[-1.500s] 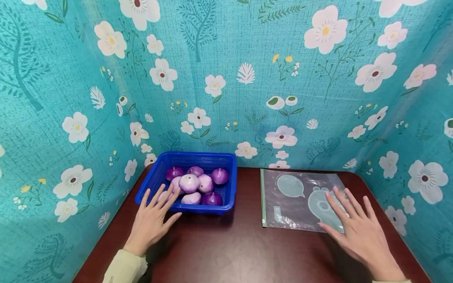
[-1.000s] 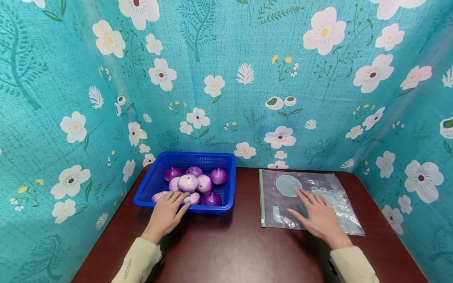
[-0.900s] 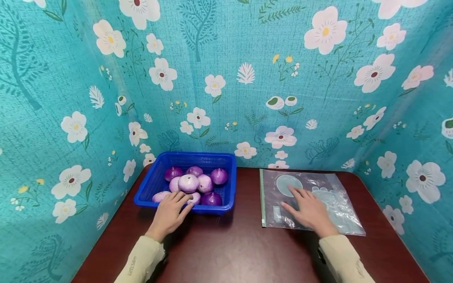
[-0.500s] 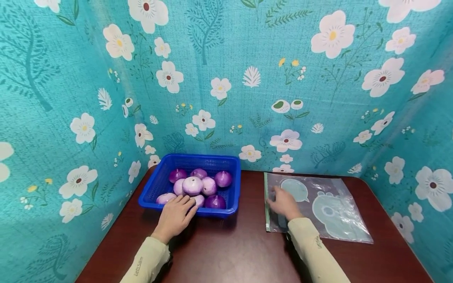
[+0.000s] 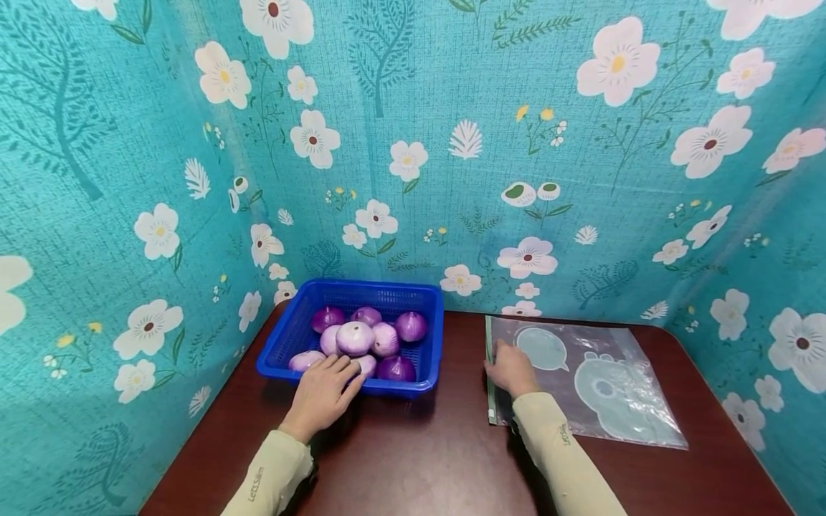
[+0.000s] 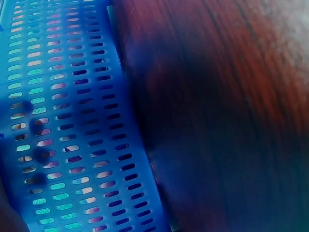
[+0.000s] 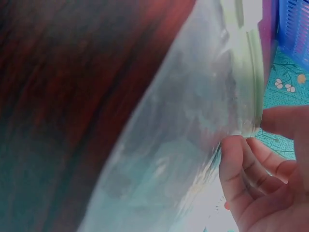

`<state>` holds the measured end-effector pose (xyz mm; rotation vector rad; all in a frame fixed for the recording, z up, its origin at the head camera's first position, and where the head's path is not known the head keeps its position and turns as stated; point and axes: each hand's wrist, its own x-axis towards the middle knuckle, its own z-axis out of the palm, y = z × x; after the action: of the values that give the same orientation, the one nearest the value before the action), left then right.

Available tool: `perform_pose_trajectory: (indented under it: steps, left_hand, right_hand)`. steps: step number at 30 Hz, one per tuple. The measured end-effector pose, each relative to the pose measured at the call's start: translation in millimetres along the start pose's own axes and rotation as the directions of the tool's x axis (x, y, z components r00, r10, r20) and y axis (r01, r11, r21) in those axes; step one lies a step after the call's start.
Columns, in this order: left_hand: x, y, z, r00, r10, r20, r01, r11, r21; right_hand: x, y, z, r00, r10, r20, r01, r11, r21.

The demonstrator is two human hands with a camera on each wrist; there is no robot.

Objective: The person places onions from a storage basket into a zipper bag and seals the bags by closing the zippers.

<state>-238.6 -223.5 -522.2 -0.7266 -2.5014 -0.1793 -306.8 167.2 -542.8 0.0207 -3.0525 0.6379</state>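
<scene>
Bag (image 5: 590, 387) pinched at green edge (image 5: 489, 340) by right grip (image 5: 514, 370).

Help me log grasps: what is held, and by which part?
Right hand: the zip bag, by its green zipper edge. Left hand: the blue basket, apparently by its near rim.

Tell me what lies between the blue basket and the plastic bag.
Only a bare strip of table lies between the basket and the bag; the head view shows it.
</scene>
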Motion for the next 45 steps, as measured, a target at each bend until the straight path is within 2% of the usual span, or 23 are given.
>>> perform_pose_trajectory:
  steps: [11,27,36,45]
  left_hand:
    - [0.3,-0.8,-0.4,1.000,-0.010,0.022,0.010,1.000,0.004]
    - [0.5,-1.1,-0.3,1.000,-0.007,0.009,0.007,1.000,0.001]
    - [0.6,-1.1,0.5,1.000,0.002,-0.007,-0.002,1.000,0.009]
    - [0.2,-0.6,-0.2,1.000,-0.001,-0.002,0.001,1.000,0.008]
  right_hand:
    - [0.3,6.1,4.0,0.995,-0.068,-0.074,0.071,0.997,0.039]
    - [0.8,13.2,7.8,0.993,-0.051,-0.102,0.066,0.988,0.142]
    - [3.4,19.6,12.3,0.998,-0.013,-0.056,0.026,0.970,0.244]
    - [-2.7,19.1,5.2,0.998,0.048,0.030,-0.055,0.924,0.378]
